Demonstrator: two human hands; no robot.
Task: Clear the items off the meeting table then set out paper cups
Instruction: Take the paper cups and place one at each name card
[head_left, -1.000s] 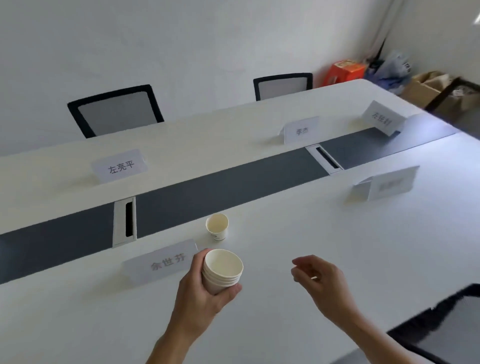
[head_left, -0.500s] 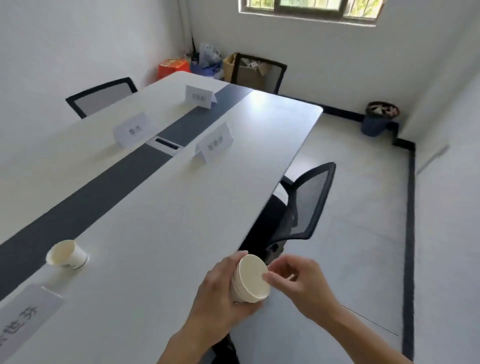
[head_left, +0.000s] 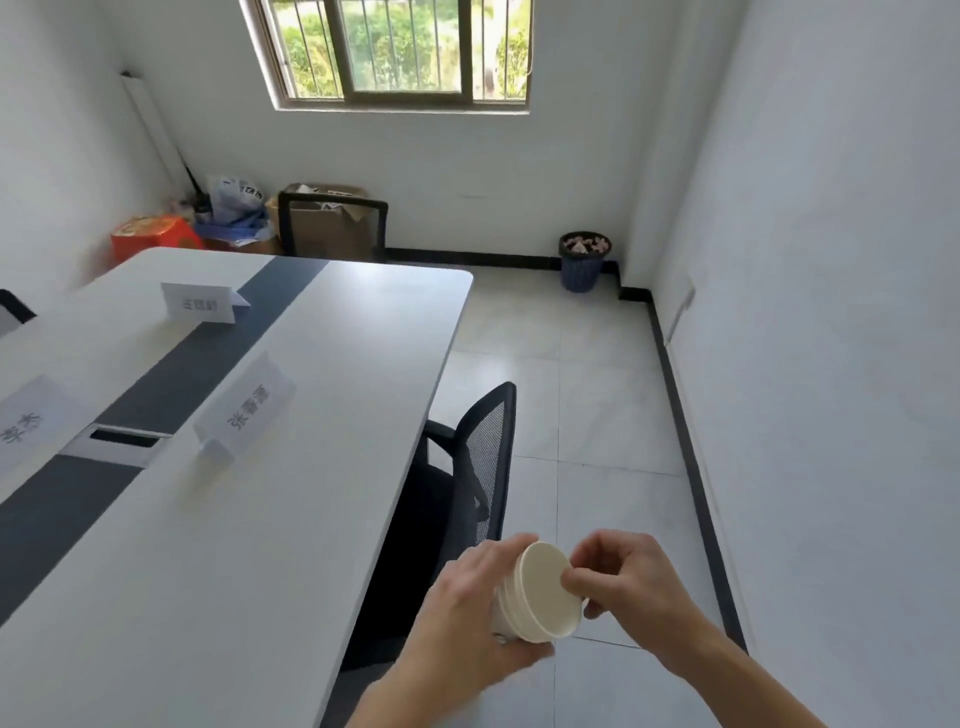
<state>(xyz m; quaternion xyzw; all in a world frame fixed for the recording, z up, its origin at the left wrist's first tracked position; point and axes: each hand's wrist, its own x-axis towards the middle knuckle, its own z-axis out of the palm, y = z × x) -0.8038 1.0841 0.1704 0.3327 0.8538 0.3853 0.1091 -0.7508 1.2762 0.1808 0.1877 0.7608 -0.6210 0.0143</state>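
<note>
The head view has swung along the table (head_left: 234, 545) toward the window end. The single cup that stood by a name card a second ago is now out of frame, and the next card (head_left: 249, 410) lies ahead on the near side, with another card (head_left: 200, 303) farther off across the dark centre strip. That suggests one place is served and the person is heading for the next. The right hand (head_left: 623, 587), which hung free and apart from the cups a second ago, has come onto the stack (head_left: 540, 597). The stack is not over the table now. It is held tipped on its side, mouth toward the right hand, off the table's edge and above the floor near the chair (head_left: 467, 467). The left hand (head_left: 462, 618) is wrapped round the stack's body with curled fingers, gripping it firmly. On the right hand, the fingers (head_left: 576, 578) are bent and pinch the rim of the top cup, probably to peel it from the rest. It looks not yet separated, though the lower rims are too close together to be sure. No cup stands on the visible part of the table, so this end has still to be set.
</note>
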